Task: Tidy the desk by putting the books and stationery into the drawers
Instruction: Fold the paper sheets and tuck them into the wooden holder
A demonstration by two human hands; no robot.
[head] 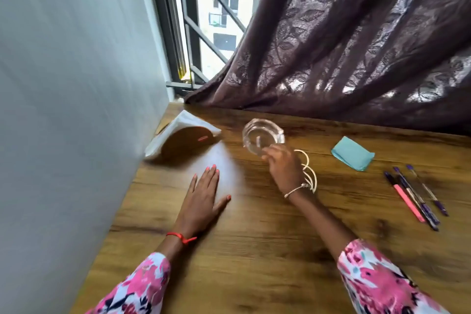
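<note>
Glass dish [262, 134] gripped by right hand [283, 169]; left hand [202, 199] flat, fingers straight, on desk [254, 250].
Wall [76, 84] hems 9 o'clock; dish blurred.

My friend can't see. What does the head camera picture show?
A person's right hand holds a glass dish by its rim at a wooden desk, while the left hand lies flat on it. Pens and a blue paper pad lie to the right.
</note>
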